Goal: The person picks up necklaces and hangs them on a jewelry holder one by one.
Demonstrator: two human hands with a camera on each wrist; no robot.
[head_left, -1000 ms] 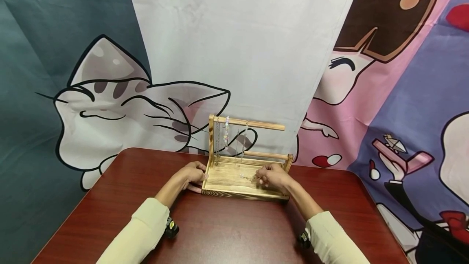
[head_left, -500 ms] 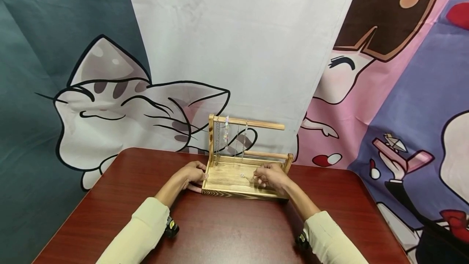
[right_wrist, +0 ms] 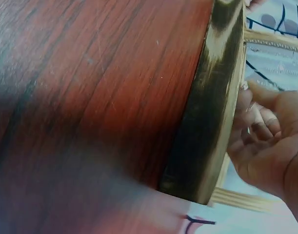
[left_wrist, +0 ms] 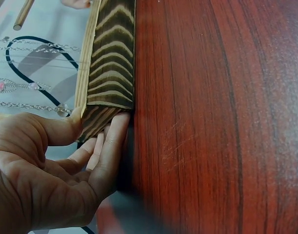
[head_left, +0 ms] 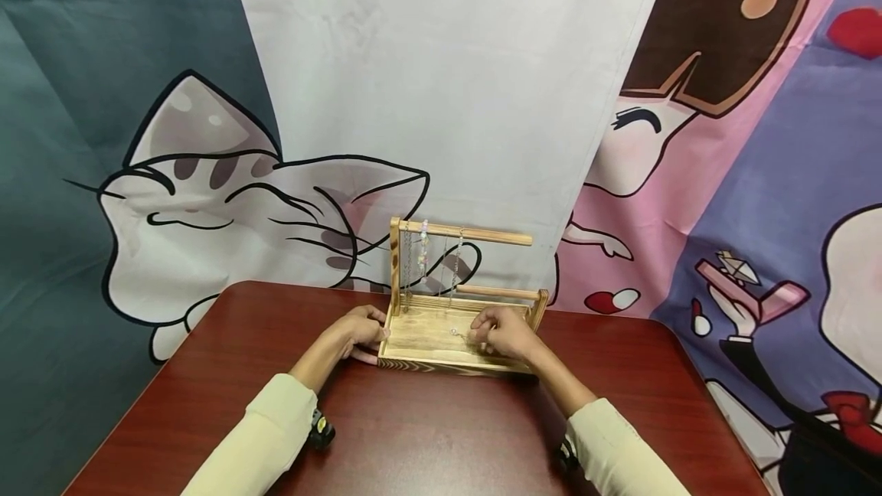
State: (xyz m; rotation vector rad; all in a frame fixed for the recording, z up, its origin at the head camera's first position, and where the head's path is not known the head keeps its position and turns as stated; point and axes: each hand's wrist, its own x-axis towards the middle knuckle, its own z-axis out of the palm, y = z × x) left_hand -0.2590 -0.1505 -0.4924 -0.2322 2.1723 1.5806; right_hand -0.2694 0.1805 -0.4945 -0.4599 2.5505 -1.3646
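Observation:
A wooden jewelry stand (head_left: 420, 337) with a shallow tray base stands on the table. My left hand (head_left: 361, 331) grips its left end; in the left wrist view the thumb lies on the rim and fingers reach underneath. Over the tray's right half, my right hand (head_left: 503, 331) has curled fingers and pinches a thin chain. The chain's small round bright ornament (head_left: 453, 331) lies on the tray floor. In the right wrist view a small glinting bit (right_wrist: 244, 85) shows at the fingertips; the rest of the chain is mostly hidden.
Several necklaces and bracelets, one with pastel beads (head_left: 423, 251), hang from the upper rod (head_left: 496, 236). A shorter lower rod (head_left: 499, 292) runs to the right post. The reddish-brown table (head_left: 427, 435) meets a printed cloth backdrop (head_left: 441, 83) behind.
My right hand has shifted slightly left over the tray. The left hand keeps its grip on the stand's end. The head view has tilted slightly.

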